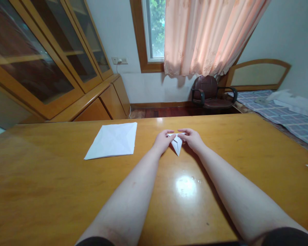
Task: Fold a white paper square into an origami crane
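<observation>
A small folded piece of white paper (177, 145), pointed toward me, lies on the wooden table (66, 191) near its far edge. My left hand (163, 139) pinches its upper left corner with curled fingers. My right hand (191, 137) grips its upper right corner, thumb and fingers pressed together. Both hands rest on the table with the paper between them.
A creased white sheet of paper (113, 140) lies flat on the table to the left of my hands. Behind the table stand a dark office chair (210, 93), a glass-fronted wooden cabinet (53, 61) at left and a bed (284, 112) at right.
</observation>
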Motion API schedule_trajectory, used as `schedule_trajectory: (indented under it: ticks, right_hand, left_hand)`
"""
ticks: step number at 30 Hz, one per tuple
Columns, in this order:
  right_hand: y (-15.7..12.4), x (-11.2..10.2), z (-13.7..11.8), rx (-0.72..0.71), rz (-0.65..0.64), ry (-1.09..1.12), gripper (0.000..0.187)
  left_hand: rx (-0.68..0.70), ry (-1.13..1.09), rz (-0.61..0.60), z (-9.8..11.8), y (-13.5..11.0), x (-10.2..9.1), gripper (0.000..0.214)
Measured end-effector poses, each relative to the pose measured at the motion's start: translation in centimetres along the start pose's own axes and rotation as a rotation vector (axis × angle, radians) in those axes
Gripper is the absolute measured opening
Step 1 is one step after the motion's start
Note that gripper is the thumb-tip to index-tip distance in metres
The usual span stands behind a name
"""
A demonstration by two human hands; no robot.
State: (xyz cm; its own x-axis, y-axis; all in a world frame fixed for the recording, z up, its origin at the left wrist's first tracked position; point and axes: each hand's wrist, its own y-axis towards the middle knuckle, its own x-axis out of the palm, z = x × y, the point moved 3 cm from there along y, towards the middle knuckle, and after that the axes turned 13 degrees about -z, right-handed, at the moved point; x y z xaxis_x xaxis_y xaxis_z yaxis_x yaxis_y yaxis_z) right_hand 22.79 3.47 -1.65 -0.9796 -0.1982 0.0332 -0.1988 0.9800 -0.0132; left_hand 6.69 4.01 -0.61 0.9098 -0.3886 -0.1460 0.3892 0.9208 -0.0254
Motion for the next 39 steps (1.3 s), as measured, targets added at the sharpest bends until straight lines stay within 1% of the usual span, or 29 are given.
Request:
schedule_trajectory:
  ticks: [2,4,8,13,16,20,26,28,31,33,39]
  right_hand:
    - [-0.1,0.0,-0.3,0.002,-0.005,0.017,0.048]
    - [-0.2,0.0,-0.5,0.013,-0.022,0.05,0.049]
    - [-0.3,0.1,-0.6,0.03,-0.044,0.076,0.038]
    - [-0.2,0.0,-0.5,0.036,-0.019,-0.012,0.032]
    - [-0.2,-0.2,-0.4,0.029,-0.007,-0.021,0.033]
    - [-0.1,-0.2,0.0,0.022,-0.021,0.027,0.038]
    - [0.0,0.0,0.0,-0.005,0.002,0.039,0.042]
    - [-0.1,0.1,-0.3,-0.008,0.014,-0.012,0.04]
    - [-0.5,0.3,-0.8,0.009,0.018,-0.123,0.03]
    - [-0.6,0.3,-0.9,0.018,0.014,-0.153,0.025]
    - [-0.4,0.3,-0.8,0.017,-0.004,-0.065,0.014]
  left_hand:
    - [-0.01,-0.062,-0.047,0.0,0.0,0.1,0.028]
    - [-0.024,-0.148,-0.077,0.0,0.0,0.3,0.023]
    - [-0.031,-0.222,-0.085,0.2,-0.1,0.4,0.023]
    - [-0.028,-0.245,-0.097,-0.2,0.1,0.3,0.023]
    - [-0.01,-0.226,-0.095,-0.6,0.4,0.2,0.023]
    - [-0.003,-0.217,-0.093,-0.9,0.6,0.2,0.023]
    - [0.021,-0.161,-0.091,-0.9,0.6,0.2,0.021]
    - [0.02,-0.114,-0.094,-0.8,0.6,0.2,0.021]
    - [0.01,-0.035,-0.09,-0.6,0.4,0.3,0.022]
    - [0.011,0.007,-0.084,-0.4,0.3,0.3,0.021]
    - [0.012,0.064,-0.086,0.1,0.1,0.3,0.019]
